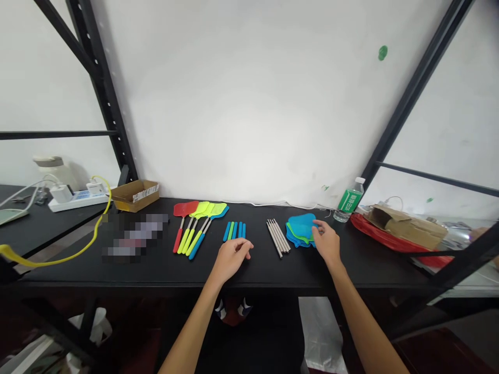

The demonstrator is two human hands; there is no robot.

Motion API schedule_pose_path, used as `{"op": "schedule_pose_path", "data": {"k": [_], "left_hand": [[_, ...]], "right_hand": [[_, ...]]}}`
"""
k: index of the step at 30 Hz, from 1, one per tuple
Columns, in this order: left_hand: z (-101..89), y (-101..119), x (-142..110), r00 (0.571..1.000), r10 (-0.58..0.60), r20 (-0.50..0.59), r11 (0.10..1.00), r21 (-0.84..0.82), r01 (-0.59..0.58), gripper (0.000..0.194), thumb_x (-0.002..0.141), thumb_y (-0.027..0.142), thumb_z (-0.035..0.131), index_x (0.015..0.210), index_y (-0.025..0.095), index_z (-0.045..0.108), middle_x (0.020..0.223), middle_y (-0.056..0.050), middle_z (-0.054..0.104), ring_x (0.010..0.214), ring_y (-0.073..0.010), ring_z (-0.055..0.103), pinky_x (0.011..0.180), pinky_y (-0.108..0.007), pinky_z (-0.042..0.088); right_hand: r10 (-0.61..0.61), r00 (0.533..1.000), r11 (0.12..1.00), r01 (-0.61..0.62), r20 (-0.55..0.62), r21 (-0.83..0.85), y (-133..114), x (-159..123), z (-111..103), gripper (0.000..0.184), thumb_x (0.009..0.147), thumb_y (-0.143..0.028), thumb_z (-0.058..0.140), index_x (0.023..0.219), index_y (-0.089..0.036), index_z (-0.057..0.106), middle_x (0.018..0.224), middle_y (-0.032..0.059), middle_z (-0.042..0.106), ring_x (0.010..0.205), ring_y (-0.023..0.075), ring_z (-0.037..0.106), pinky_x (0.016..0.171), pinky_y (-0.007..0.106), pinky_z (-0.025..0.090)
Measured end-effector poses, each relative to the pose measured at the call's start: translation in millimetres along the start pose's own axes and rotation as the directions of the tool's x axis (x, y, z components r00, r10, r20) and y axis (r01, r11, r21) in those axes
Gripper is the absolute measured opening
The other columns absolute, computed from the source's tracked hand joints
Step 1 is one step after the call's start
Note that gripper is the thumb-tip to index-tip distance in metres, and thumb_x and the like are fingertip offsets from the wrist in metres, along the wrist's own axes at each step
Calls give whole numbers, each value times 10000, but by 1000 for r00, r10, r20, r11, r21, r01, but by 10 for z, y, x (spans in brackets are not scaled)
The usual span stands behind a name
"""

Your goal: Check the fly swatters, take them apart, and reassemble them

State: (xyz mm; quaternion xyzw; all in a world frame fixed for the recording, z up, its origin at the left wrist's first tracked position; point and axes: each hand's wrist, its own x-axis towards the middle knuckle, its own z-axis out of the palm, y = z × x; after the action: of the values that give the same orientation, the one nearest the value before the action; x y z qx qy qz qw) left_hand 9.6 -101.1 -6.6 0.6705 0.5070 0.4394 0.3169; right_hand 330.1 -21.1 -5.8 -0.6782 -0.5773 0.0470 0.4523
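1. Nearest the camera, the left forearm [197, 322] and right forearm [362, 322] extend from the bottom edge over the black surface [268, 272].
2. Right hand [326, 240], right of center: thumb and forefinger are at the right edge of the stacked swatter heads [301, 223] and appear to touch it. Whether they grip it cannot be told.
3. Key relation: the swatter heads, blue with a green one between, lie flat directly left of the right hand's fingertips. The overlapping outlines give no clear long axis. The right hand is the nearer; the left hand is well apart.
4. Left hand [231, 255], center of the frame: fingers loosely curled, no object visible. The palm is hidden, so full closure cannot be told. Short blue and green handles [231, 231] lie just above it.
5. Metal rods [277, 238] lie between the hands, just left of the swatter heads, their long axes slanting from upper left to lower right.
6. Complete swatters [201, 210] lie left of center; a bottle [348, 202] stands to the upper right of the swatter heads.
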Motion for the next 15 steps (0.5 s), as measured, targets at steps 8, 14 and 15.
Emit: {"op": "schedule_pose_path", "data": {"k": [8, 14, 15], "left_hand": [[-281, -7, -59, 988, 141, -62, 924, 365, -109, 335, 932, 400, 435, 915, 220, 717, 873, -30, 730, 808, -193, 655, 762, -293, 449], [-868, -159, -79, 915, 64, -397, 520, 796, 309, 315, 870, 421, 520, 968, 195, 717, 991, -123, 719, 963, -324, 638, 840, -413, 388], [-906, -180, -72, 914, 23, -405, 466, 813, 349, 338, 856, 457, 539, 964, 191, 717, 981, -135, 717, 964, -342, 636, 835, -424, 381]], "right_hand": [[-78, 997, 935, 82, 25, -346, -90, -257, 44, 373, 922, -471, 472, 1042, -224, 725, 1138, 149, 603, 1020, 322, 567, 756, 378, 429], [-117, 993, 953, 105, -26, -285, -71, -255, 46, 312, 924, -403, 487, 1001, -213, 722, 1124, 136, 603, 1020, 302, 541, 794, 379, 426], [-120, 992, 956, 107, -30, -274, -73, -257, 45, 306, 923, -394, 487, 990, -211, 722, 1122, 134, 607, 1015, 297, 541, 795, 377, 425]]}}
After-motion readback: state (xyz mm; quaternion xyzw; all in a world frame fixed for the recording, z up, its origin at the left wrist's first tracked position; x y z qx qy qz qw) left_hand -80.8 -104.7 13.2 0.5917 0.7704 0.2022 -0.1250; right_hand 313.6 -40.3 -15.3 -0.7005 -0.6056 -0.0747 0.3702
